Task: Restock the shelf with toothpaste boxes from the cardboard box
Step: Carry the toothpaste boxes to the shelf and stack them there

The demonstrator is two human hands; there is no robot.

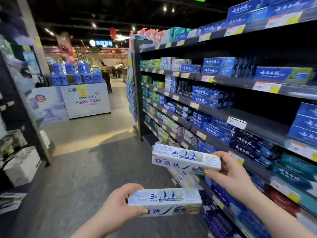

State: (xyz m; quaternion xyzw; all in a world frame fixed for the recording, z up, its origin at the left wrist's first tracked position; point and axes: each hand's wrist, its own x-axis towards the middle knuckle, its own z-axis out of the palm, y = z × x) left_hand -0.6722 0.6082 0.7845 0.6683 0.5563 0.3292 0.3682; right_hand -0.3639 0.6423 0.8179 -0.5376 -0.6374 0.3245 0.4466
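I hold two white toothpaste boxes with blue lettering in a shop aisle. My left hand [116, 203] grips the left end of the nearer toothpaste box [164, 200], low in the middle of view. My right hand [229, 170] grips the right end of the farther toothpaste box [185, 158], held level in front of the lower shelves. More white boxes of the same kind [185, 179] lie below it at the shelf's foot. The black shelf unit [240, 115] runs along the right, filled with blue, green and white toothpaste boxes.
A white carton [22, 165] sits on the floor at the left by a dark rack. Ahead stands a display island [85, 98] stacked with blue bottles. The grey aisle floor [89, 169] runs between the rack and the shelf.
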